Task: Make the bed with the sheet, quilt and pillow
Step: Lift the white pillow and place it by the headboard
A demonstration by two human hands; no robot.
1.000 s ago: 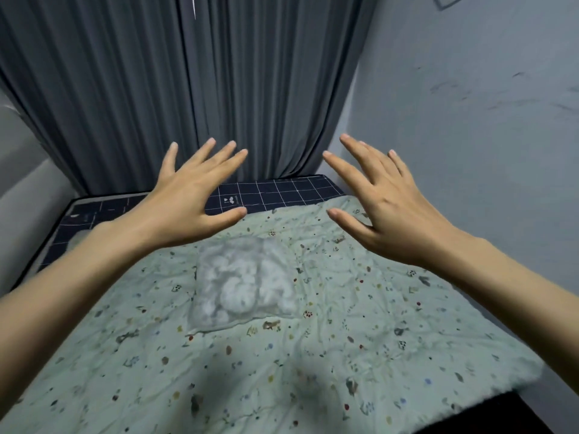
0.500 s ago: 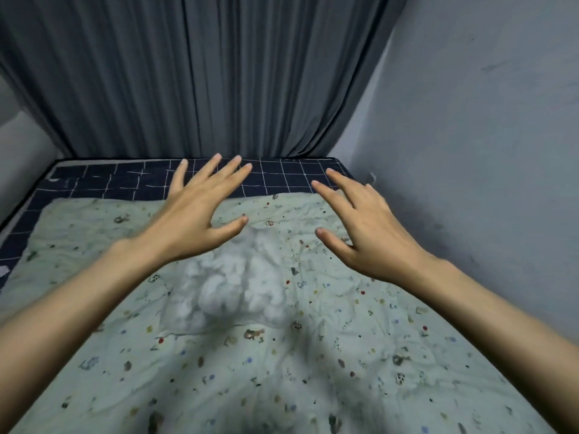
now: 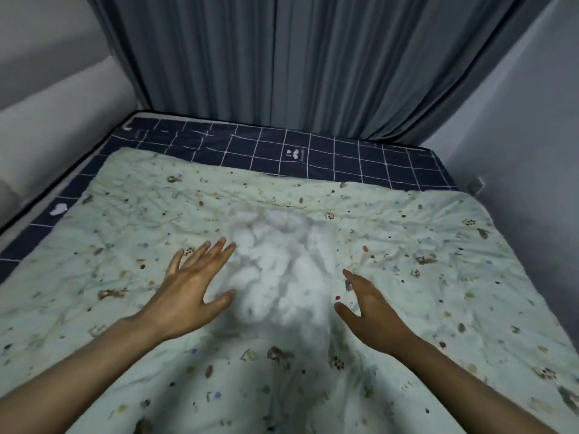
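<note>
The pillow (image 3: 282, 270) was white and lumpy and lay in the middle of the quilt (image 3: 125, 233). Its long way ran from near the person toward 12 o'clock, where the curtain (image 3: 282, 64) hung. The left hand (image 3: 191, 286) was at the pillow's 9 o'clock side, fingers spread wide, holding nothing. The right hand (image 3: 366, 305) was at its 3 o'clock side, fingers open too, holding nothing. The quilt was pale green with little spots and lay flat but wrinkly. Past its far edge and left edge, the dark blue checked sheet (image 3: 313, 148) showed. A wall (image 3: 517, 136) stood close at 3 o'clock.
</note>
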